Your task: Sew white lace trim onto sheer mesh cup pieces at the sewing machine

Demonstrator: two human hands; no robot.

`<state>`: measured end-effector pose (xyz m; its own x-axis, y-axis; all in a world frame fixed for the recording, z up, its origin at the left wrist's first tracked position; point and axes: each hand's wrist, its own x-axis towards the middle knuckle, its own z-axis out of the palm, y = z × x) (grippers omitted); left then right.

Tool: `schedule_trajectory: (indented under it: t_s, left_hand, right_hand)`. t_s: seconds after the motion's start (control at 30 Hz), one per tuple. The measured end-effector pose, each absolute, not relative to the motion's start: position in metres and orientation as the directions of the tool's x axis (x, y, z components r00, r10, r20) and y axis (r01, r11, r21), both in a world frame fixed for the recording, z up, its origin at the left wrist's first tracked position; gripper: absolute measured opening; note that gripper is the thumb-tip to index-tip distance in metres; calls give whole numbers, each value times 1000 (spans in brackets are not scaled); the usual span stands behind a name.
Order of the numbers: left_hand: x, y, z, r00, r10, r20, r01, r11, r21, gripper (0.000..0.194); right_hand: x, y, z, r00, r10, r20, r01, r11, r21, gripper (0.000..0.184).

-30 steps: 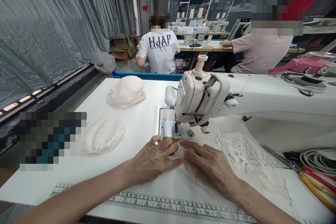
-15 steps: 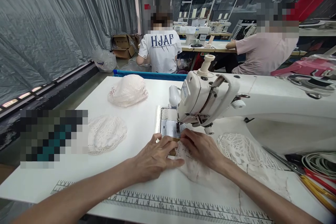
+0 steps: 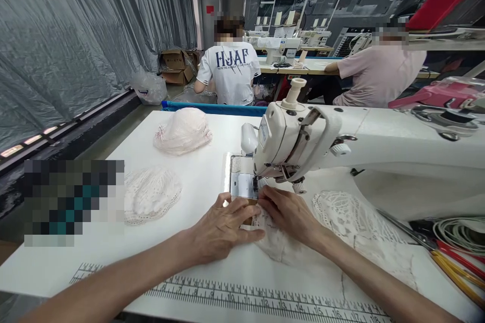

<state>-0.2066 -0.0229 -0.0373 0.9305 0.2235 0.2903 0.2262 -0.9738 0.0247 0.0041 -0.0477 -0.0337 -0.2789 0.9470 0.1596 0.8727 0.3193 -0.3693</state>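
Under the needle of a white sewing machine (image 3: pixel 295 136) lies the edge of a piece of pale lace fabric (image 3: pixel 276 242). My right hand (image 3: pixel 290 212) pinches this fabric close to the presser foot, its fingers bent and pressed together. Just left of it, my left hand (image 3: pixel 223 224) rests with fingers spread in front of the metal needle plate (image 3: pixel 242 185). Its fingertips and thumb reach to the left edge of the lace. More lace (image 3: pixel 348 217) spreads over the table under the machine arm, right of my right hand.
On the white table (image 3: pixel 204 176), a pale gathered piece (image 3: pixel 184 131) and a lace piece (image 3: pixel 153 194) lie to the left. Yellow-handled scissors (image 3: pixel 454 277) and coiled cord (image 3: pixel 460 234) lie at right. A printed ruler (image 3: pixel 235 300) runs along the front. Two people sit beyond.
The view has shifted slightly. Both hands stay nearly in the same place beside the needle, and the lace shows no clear movement.
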Motion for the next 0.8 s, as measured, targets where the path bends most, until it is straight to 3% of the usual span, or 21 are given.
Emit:
schedule_trajectory:
  t_s: [0.27,0.4,0.57,0.8]
  left_hand:
    - [-207,-23,-37,931,220,292,225,-974,15,51]
    - [-206,-23,-33,938,226,264,235,-972,-2,54]
    - [-202,-13,-29,949,227,217,236,-972,-17,62]
    - [-190,20,-25,946,227,233,261,-958,-123,46]
  right_hand:
    - [1,-59,-36,-270,913,305,898,353,-262,21]
    - [4,-82,-33,-360,826,433,858,476,-194,20]
    - [14,-86,-35,-431,812,393,878,479,-28,26]
    - [26,-49,-48,-424,793,437,900,424,104,31]
